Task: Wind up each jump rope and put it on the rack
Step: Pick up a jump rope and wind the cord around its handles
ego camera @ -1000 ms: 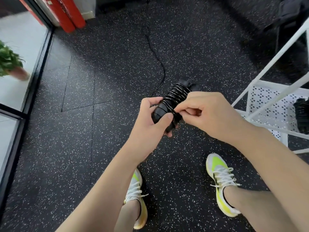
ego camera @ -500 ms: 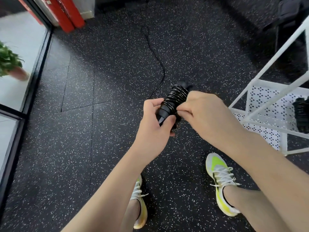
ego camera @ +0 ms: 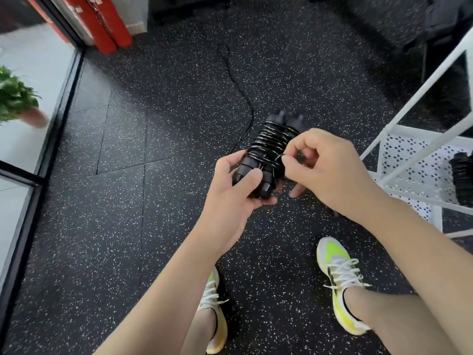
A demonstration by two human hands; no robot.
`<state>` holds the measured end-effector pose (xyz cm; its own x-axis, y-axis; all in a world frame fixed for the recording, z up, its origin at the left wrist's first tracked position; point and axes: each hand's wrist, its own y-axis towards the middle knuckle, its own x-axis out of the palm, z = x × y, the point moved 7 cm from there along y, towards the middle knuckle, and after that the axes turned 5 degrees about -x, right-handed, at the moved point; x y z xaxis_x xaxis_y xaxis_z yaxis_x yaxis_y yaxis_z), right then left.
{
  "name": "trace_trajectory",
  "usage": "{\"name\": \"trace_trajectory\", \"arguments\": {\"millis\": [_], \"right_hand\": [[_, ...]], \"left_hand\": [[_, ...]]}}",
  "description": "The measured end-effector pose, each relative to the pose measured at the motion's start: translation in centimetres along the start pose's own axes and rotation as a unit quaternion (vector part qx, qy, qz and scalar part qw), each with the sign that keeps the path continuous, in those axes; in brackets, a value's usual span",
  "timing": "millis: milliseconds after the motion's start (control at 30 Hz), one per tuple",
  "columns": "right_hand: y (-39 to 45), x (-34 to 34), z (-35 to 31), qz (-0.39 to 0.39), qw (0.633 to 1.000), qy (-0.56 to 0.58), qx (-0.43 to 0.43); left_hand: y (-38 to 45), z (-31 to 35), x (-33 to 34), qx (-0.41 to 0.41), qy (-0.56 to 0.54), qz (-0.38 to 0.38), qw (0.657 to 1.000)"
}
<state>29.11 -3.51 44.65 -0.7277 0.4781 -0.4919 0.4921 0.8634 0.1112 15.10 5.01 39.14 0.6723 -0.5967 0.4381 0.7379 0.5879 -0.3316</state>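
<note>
A black jump rope (ego camera: 271, 143) has its cord coiled many times round its two handles, held side by side. My left hand (ego camera: 238, 185) grips the near ends of the handles, thumb across the top. My right hand (ego camera: 325, 167) pinches the cord at the right side of the coil. The loose tail of the cord (ego camera: 238, 80) trails away over the floor. Another wound black rope (ego camera: 463, 175) lies on the white perforated shelf of the rack (ego camera: 409, 162) at the right.
The floor is black speckled rubber (ego camera: 128, 226). My two feet in white and yellow shoes (ego camera: 337, 275) stand below the hands. A glass wall frame (ego camera: 58, 111) runs along the left, with a potted plant (ego camera: 15, 98) behind it. Red cylinders (ego camera: 107, 24) stand at the back left.
My right hand has shifted from the lower part of the bundle to its right side, still pinching the cord. The view has moved closer and the handles' near ends show more.
</note>
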Motion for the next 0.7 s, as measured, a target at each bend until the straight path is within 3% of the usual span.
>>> {"name": "trace_trajectory", "arguments": {"millis": [133, 200, 300, 467, 700], "right_hand": [[0.1, -0.7, 0.3, 0.026, 0.995, 0.089, 0.046], [0.4, -0.8, 0.5, 0.032, 0.995, 0.082, 0.038], [0.7, -0.6, 0.2, 0.036, 0.998, -0.029, -0.052], [-0.1, 1.2, -0.6, 0.066, 0.962, -0.153, -0.215], [-0.5, 1.8, -0.2, 0.131, 0.952, -0.160, -0.225]], "left_hand": [[-0.2, 0.1, 0.5, -0.020, -0.102, -0.015, 0.994], [-0.2, 0.1, 0.6, -0.022, -0.111, -0.013, 0.994], [0.1, 0.1, 0.3, -0.007, -0.076, 0.012, 0.997], [0.2, 0.0, 0.2, -0.004, -0.053, 0.043, 0.998], [0.1, -0.4, -0.2, -0.013, -0.110, 0.064, 0.992]]}}
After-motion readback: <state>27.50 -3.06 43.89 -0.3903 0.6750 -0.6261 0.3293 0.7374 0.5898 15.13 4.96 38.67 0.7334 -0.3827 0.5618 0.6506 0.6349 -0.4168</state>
